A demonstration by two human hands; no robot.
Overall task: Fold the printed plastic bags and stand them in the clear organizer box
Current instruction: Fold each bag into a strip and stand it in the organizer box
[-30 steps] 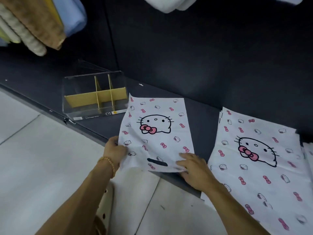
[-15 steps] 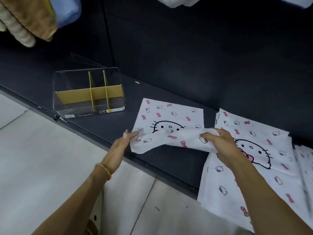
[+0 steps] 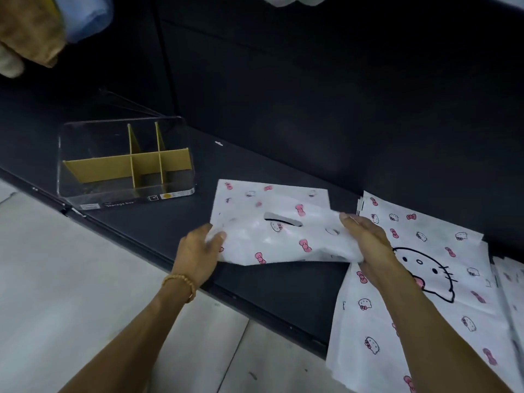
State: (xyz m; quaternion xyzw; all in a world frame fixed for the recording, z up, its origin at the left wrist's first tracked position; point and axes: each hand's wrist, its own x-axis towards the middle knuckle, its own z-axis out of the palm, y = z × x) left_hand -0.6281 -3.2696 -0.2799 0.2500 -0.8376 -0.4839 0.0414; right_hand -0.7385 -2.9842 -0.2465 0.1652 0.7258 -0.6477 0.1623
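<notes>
A white printed plastic bag with pink bows and cat faces lies on the dark shelf, its near half turned up and over toward the back, handle slot showing. My left hand grips the bag's left near edge. My right hand holds the right edge, fingers curled round the plastic. The clear organizer box with yellow card dividers stands at the left on the shelf, with nothing visible in its compartments.
A stack of flat printed bags lies at the right, hanging over the shelf's front edge. A dark back wall rises behind the shelf. Folded towels hang in at the top left. Pale floor lies below.
The bag lay flat a second ago. Both hands lifted its near edge and carried it over toward the back, so the handle slot now sits on top in the middle.
</notes>
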